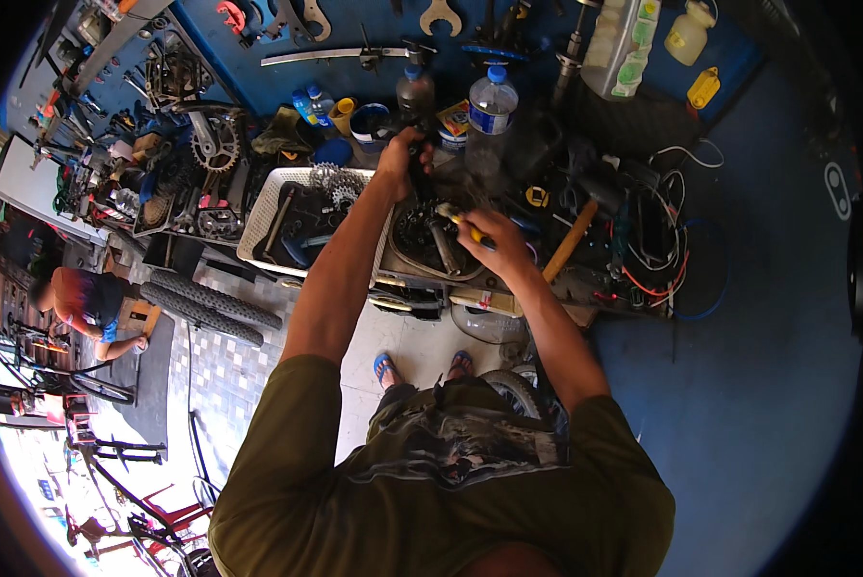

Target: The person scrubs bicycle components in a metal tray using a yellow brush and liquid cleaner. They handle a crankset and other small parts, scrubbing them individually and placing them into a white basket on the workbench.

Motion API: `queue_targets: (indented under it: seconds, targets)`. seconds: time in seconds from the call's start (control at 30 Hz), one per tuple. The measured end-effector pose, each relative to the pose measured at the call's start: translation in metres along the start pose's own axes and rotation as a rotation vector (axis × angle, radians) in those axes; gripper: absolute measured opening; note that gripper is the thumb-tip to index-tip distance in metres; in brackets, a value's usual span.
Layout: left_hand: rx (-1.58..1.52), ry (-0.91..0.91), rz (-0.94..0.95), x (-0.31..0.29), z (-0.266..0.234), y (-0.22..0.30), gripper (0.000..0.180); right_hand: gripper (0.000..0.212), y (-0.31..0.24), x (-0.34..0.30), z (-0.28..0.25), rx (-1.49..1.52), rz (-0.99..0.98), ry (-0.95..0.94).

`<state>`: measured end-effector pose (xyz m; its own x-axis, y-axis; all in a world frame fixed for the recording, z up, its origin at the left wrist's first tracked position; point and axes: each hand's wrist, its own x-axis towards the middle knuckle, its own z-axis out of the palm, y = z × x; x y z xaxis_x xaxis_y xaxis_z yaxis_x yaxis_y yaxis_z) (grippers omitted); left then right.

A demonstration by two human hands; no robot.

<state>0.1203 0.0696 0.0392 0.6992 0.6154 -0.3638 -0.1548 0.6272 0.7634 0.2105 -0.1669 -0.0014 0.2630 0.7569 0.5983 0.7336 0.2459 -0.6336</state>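
Over the workbench my left hand point(399, 160) is closed around a dark, narrow part point(418, 146); its kind is hard to make out against the dark bench. My right hand point(504, 248) grips a tool with a yellow-and-black handle point(477, 234), its pale tip pointing left toward the left hand. Below both hands sits a dark shallow tray point(414, 266) holding greasy parts, among them a grey crank-like arm point(445, 247). Just left of it, a white plastic basket point(251, 234) holds sprockets point(335, 183) and a blue-handled tool point(301, 252).
A plastic bottle with a blue cap point(492, 106) and a dark-filled bottle point(415, 91) stand behind my hands. To the right lie a wooden-handled hammer point(571, 240) and tangled cables point(676, 240). Tools hang on the blue wall. Another person point(85, 303) crouches at far left, near tyres point(205, 308).
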Motion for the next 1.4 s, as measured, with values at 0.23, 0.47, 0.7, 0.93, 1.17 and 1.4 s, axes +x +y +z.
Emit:
queue_targets:
  seconds: [0.23, 0.47, 0.7, 0.93, 1.17, 1.4]
  targets:
    - [-0.013, 0.017, -0.033, 0.0, -0.012, -0.004, 0.027, 0.015, 0.004, -0.015, 0.016, 0.063, 0.073, 0.1]
    - [-0.111, 0.018, -0.021, 0.014, -0.028, 0.005, 0.022, 0.018, 0.006, -0.024, 0.02, 0.16, 0.259, 0.158]
    - [-0.177, -0.014, -0.066, 0.0, -0.039, 0.005, 0.024, 0.018, 0.016, -0.048, 0.016, 0.108, 0.372, 0.08]
    - [-0.207, 0.075, 0.041, -0.008, -0.023, -0.002, 0.026, 0.018, 0.011, -0.032, 0.007, 0.117, 0.515, 0.047]
    - [-0.171, 0.018, -0.019, 0.0, -0.017, 0.001, 0.026, 0.018, 0.028, -0.021, 0.014, 0.174, 0.394, 0.016]
    - [-0.219, 0.102, 0.034, 0.005, -0.027, -0.008, 0.024, 0.019, 0.019, -0.019, 0.031, 0.257, 0.512, 0.072]
